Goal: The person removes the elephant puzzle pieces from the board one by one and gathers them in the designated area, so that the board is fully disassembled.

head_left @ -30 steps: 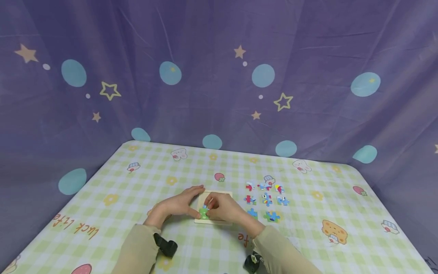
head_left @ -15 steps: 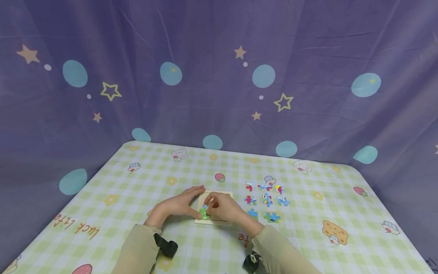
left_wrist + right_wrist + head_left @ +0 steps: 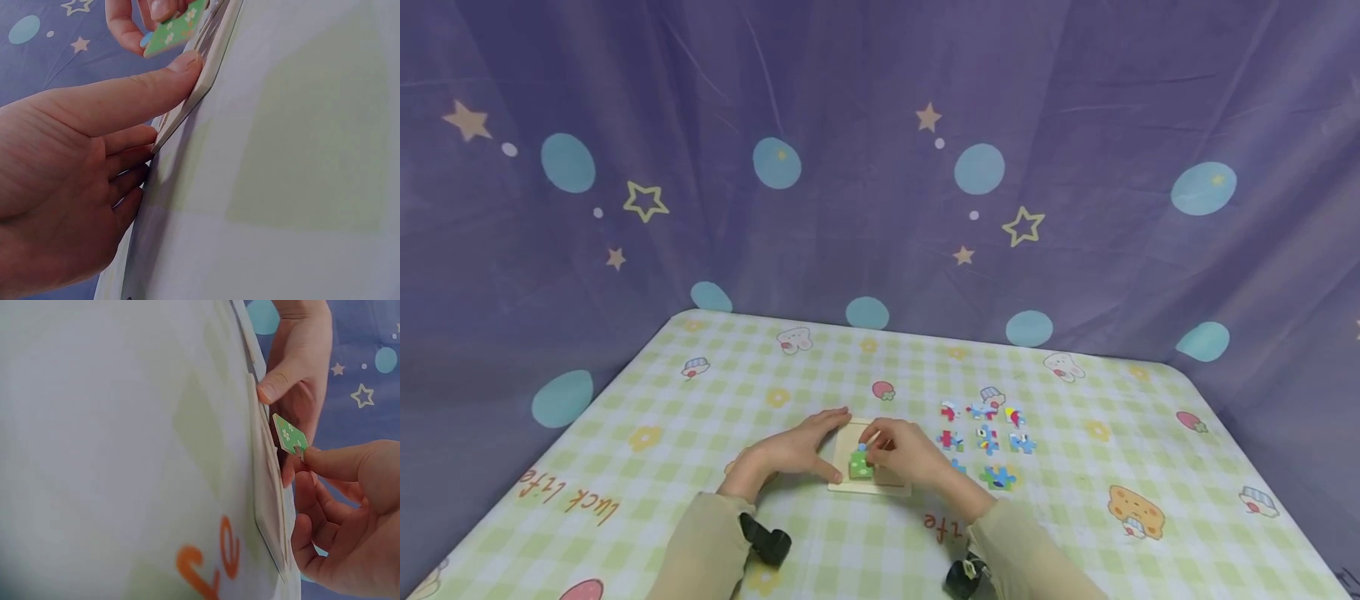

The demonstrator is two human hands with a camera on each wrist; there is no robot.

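Observation:
In the head view a shallow wooden puzzle tray (image 3: 869,490) lies at the table's middle front. My left hand (image 3: 793,448) is at its left side, thumb on the near left rim and straight fingers along the outer edge. My right hand (image 3: 906,454) pinches a green jigsaw piece (image 3: 861,465) with white flowers and a blue knob, over the left part of the tray. The right wrist view shows the piece (image 3: 289,434) tilted, held at one edge by thumb and index finger. Part of the tray's floor is hidden under the right hand.
Right of the tray several loose jigsaw pieces (image 3: 987,439) lie in rows, one partly hidden by the right wrist. A checked cloth (image 3: 700,442) covers the table, and a purple curtain (image 3: 880,242) hangs behind it.
The green piece was in the tray's near left corner by the left thumb. It has moved right and now sits tilted in the right fingers. My left hand keeps its place.

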